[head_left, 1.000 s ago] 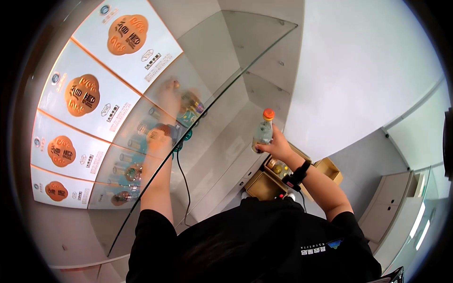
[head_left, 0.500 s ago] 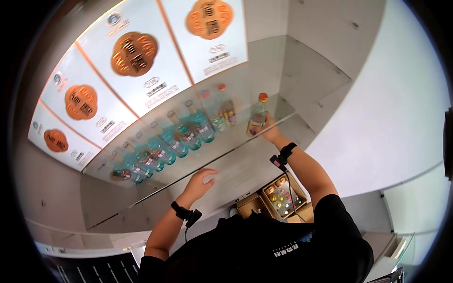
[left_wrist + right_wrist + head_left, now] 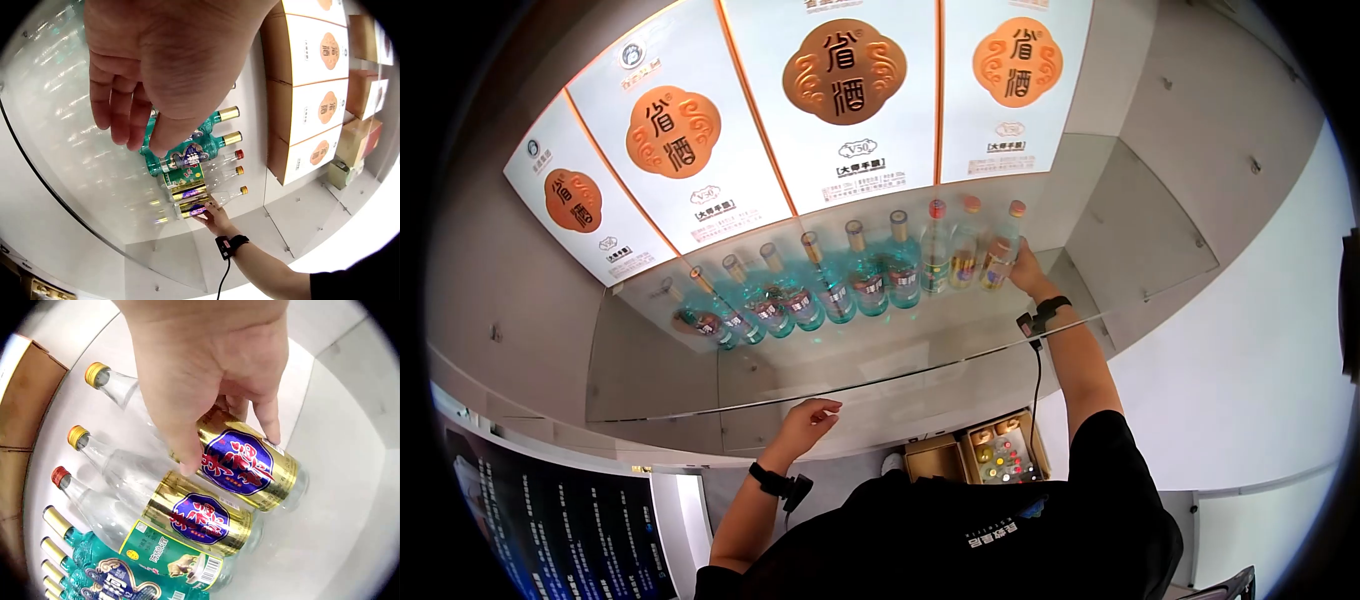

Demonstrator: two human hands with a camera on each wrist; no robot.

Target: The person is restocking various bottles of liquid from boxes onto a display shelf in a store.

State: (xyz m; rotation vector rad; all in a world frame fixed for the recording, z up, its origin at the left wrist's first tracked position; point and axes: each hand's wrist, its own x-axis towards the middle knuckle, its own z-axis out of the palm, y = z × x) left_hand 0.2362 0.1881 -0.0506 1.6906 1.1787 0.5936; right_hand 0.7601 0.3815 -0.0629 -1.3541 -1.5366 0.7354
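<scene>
My right hand [image 3: 1028, 272] grips a clear bottle [image 3: 1003, 245] with an orange cap at the right end of a row on the glass shelf. In the right wrist view the thumb and fingers of the hand [image 3: 212, 381] curl round its gold label [image 3: 247, 464] with a blue emblem. Beside it stand a similar gold-label bottle [image 3: 194, 515] and a red-capped bottle with a green label [image 3: 169, 550]. Several teal bottles [image 3: 835, 290] continue the row leftward. My left hand [image 3: 808, 425] hangs in front of the shelf edge, holding nothing, fingers loosely bent.
White boxes [image 3: 845, 110] with orange emblems stand behind the bottles. The glass shelf's front edge [image 3: 870, 382] runs between my arms. Below are an open carton [image 3: 935, 458] and a carton holding bottles [image 3: 1005, 450]. A dark panel with writing [image 3: 560, 520] is at lower left.
My right hand has carried the bottle from in front of the shelf to the row's right end. My left hand has come away from the shelf bottles. The head view has turned.
</scene>
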